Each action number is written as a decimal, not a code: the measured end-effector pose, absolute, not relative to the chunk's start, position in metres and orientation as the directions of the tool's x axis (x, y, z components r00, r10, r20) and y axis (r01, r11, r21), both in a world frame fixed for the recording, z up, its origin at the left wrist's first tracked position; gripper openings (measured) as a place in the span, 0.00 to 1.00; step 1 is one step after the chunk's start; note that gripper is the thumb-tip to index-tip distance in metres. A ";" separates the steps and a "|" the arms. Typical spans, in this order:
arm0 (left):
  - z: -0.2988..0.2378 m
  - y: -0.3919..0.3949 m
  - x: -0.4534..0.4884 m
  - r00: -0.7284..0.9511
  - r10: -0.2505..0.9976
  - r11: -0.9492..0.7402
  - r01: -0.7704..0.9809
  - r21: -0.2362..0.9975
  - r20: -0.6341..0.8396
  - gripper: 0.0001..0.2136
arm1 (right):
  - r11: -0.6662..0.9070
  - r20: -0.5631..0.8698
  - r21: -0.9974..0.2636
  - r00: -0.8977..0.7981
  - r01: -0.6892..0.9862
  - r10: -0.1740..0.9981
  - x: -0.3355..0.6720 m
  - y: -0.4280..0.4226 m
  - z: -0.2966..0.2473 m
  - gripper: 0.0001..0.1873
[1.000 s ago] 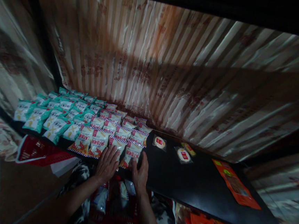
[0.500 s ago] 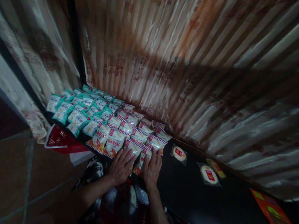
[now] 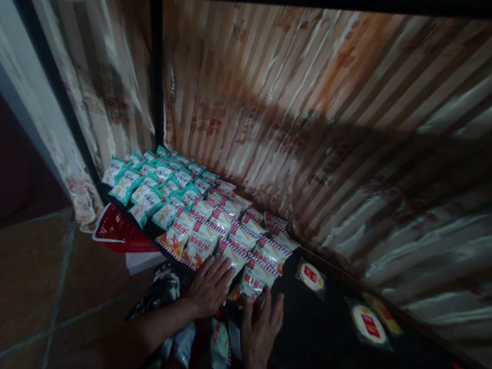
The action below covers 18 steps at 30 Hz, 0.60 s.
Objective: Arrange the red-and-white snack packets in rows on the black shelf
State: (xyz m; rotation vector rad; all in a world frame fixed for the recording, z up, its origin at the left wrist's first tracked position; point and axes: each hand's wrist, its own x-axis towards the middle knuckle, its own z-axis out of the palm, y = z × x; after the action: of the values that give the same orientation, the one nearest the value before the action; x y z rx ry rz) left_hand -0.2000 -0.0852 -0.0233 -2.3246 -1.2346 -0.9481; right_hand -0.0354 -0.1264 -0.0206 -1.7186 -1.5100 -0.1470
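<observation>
My left hand (image 3: 211, 285) lies with its fingers stretched out on a white snack bag (image 3: 231, 256) at the front of the rows. Fingers apart, my right hand (image 3: 261, 326) is at the lower edge of another snack bag (image 3: 255, 280), the front right one; whether the fingertips touch it I cannot tell. Both bags have red lettering and striped edges. Behind and left of them stand several more of the same kind, packed in leaning rows. Farther left are rows of teal snack bags (image 3: 147, 200).
The bags stand on a black shelf (image 3: 318, 340) backed by a pleated curtain (image 3: 246, 81). To the right lie two flat round packets, one near (image 3: 312, 275) and one farther right (image 3: 370, 324). A red basket (image 3: 117, 228) sits below left, above the tiled floor (image 3: 14, 279).
My right hand has drawn back toward me from the front right bag, uncovering its face. My left hand stays on its bag. The view has shifted, so everything appears farther right.
</observation>
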 end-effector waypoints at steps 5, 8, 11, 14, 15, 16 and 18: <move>-0.024 -0.085 -0.200 0.404 0.612 -0.566 0.824 0.020 0.680 0.23 | -0.009 0.456 -0.584 0.337 0.812 0.824 -0.036 -0.127 -0.033 0.39; -0.023 -0.087 -0.200 0.387 0.612 -0.569 0.821 0.044 0.689 0.24 | -0.037 0.423 -0.604 0.360 0.796 0.832 -0.037 -0.126 -0.032 0.41; -0.022 -0.090 -0.201 0.382 0.619 -0.578 0.813 0.068 0.686 0.24 | -0.052 0.394 -0.626 0.374 0.778 0.839 -0.038 -0.126 -0.030 0.43; -0.023 -0.095 -0.203 0.367 0.629 -0.578 0.810 0.096 0.685 0.25 | -0.066 0.376 -0.642 0.388 0.764 0.842 -0.039 -0.127 -0.029 0.43; -0.023 -0.097 -0.204 0.357 0.629 -0.575 0.811 0.104 0.690 0.25 | -0.068 0.374 -0.645 0.392 0.761 0.840 -0.039 -0.128 -0.029 0.44; -0.023 -0.100 -0.204 0.348 0.630 -0.572 0.813 0.111 0.695 0.25 | -0.070 0.374 -0.648 0.397 0.758 0.838 -0.039 -0.128 -0.029 0.44; -0.024 -0.107 -0.206 0.337 0.639 -0.561 0.819 0.119 0.691 0.25 | -0.069 0.375 -0.652 0.401 0.755 0.836 -0.039 -0.128 -0.030 0.43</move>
State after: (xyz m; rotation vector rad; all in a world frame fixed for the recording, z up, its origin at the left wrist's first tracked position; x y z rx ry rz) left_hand -0.2065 -0.1069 -0.0238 -2.3523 -1.3144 -1.0412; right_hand -0.0391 -0.1280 -0.0302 -1.8367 -1.3722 0.1244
